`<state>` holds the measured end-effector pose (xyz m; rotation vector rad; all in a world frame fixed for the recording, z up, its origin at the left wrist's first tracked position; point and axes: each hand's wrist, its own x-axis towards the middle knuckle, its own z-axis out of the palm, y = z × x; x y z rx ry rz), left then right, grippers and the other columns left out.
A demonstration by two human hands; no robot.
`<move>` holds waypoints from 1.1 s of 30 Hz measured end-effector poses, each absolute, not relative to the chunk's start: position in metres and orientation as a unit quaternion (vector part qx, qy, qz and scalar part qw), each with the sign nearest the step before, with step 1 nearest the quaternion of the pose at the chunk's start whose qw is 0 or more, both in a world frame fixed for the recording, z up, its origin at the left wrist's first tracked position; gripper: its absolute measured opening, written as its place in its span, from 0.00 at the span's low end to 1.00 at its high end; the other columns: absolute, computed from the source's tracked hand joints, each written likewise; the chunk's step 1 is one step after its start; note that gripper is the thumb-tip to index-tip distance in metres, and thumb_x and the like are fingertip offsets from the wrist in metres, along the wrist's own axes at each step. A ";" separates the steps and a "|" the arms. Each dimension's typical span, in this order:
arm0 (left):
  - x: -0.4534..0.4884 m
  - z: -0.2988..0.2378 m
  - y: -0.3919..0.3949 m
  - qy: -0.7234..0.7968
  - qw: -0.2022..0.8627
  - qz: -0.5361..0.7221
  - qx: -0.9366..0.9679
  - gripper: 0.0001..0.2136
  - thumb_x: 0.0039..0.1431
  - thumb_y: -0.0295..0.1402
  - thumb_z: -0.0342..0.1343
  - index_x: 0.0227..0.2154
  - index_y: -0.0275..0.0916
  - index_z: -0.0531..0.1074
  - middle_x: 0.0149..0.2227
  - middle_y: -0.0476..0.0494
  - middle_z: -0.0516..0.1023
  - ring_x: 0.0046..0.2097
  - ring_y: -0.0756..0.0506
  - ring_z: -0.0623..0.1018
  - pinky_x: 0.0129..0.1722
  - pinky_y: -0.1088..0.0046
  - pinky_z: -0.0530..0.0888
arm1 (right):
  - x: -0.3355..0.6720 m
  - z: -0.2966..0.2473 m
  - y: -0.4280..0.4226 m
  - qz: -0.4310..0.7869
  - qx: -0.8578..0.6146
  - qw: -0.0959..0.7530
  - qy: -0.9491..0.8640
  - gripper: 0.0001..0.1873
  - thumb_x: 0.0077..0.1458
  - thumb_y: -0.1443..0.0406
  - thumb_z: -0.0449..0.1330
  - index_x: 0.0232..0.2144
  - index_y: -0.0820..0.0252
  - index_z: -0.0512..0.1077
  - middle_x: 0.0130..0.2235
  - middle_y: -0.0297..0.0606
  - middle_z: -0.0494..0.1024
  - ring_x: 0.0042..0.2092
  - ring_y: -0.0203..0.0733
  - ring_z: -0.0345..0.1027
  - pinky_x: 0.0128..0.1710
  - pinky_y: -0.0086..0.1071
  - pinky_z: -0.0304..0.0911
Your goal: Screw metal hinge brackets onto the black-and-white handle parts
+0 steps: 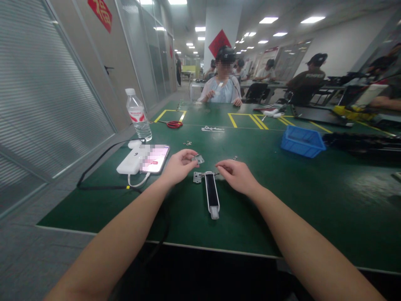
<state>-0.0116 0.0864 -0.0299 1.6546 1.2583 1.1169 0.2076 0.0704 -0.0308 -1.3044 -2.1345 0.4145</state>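
The left hand [180, 166] pinches a small silver metal plate [199, 159]. The right hand [237, 175] has its fingertips drawn together; whether it holds anything cannot be told. Between both hands, on the green tabletop [282, 200], lies a slim black-and-white power screwdriver [212, 194], its long axis running back toward the person.

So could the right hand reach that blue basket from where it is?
Probably yes. The right hand rests near the black-and-white tool, and only open green table lies between it and the blue basket further off to the right; nothing blocks the way.
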 end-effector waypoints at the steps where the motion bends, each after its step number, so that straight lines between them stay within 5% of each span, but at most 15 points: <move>1: -0.009 -0.029 0.084 0.475 0.405 0.441 0.645 0.12 0.53 0.26 0.56 0.42 0.35 0.68 0.37 0.43 0.77 0.36 0.48 0.80 0.41 0.67 0.77 | 0.207 -0.031 0.070 0.166 -0.488 0.311 -0.799 0.11 0.57 0.65 0.54 0.38 0.61 0.76 0.37 0.40 0.79 0.35 0.39 0.70 0.37 0.33 0.64; 8: 0.001 -0.025 0.070 0.400 0.487 0.410 0.659 0.18 0.52 0.28 0.60 0.47 0.36 0.66 0.43 0.41 0.74 0.40 0.47 0.79 0.41 0.70 0.76 | 0.197 -0.037 0.068 0.365 -0.447 0.397 -0.713 0.12 0.54 0.61 0.57 0.38 0.62 0.74 0.34 0.40 0.79 0.33 0.37 0.71 0.32 0.31 0.65; 15: 0.002 -0.026 0.068 0.344 0.507 0.403 0.680 0.19 0.49 0.30 0.63 0.45 0.35 0.68 0.40 0.43 0.75 0.37 0.49 0.78 0.35 0.74 0.74 | 0.194 -0.032 0.069 0.517 -0.406 0.467 -0.592 0.13 0.44 0.57 0.64 0.26 0.61 0.70 0.24 0.33 0.74 0.26 0.32 0.66 0.28 0.28 0.62; 21: -0.006 -0.022 0.072 0.435 0.275 0.379 0.769 0.11 0.53 0.32 0.57 0.40 0.35 0.72 0.36 0.43 0.76 0.36 0.48 0.75 0.40 0.68 0.73 | 0.207 -0.022 0.077 0.513 -0.468 0.537 -0.479 0.09 0.42 0.61 0.60 0.24 0.60 0.68 0.20 0.33 0.73 0.21 0.33 0.66 0.22 0.26 0.58; 25: -0.011 -0.022 0.073 0.471 0.118 0.275 0.830 0.07 0.53 0.31 0.55 0.34 0.38 0.74 0.37 0.45 0.76 0.39 0.46 0.75 0.43 0.66 0.71 | 0.218 -0.023 0.084 0.467 -0.560 0.462 -0.505 0.05 0.42 0.65 0.55 0.18 0.60 0.65 0.15 0.30 0.68 0.15 0.30 0.57 0.17 0.26 0.51; 33: -0.011 -0.020 0.070 0.494 0.097 0.182 0.845 0.07 0.55 0.33 0.55 0.33 0.39 0.76 0.41 0.44 0.76 0.45 0.43 0.75 0.46 0.64 0.69 | 0.222 -0.029 0.087 0.386 -0.637 0.266 -0.612 0.09 0.45 0.67 0.53 0.15 0.60 0.65 0.14 0.30 0.65 0.16 0.31 0.55 0.18 0.27 0.50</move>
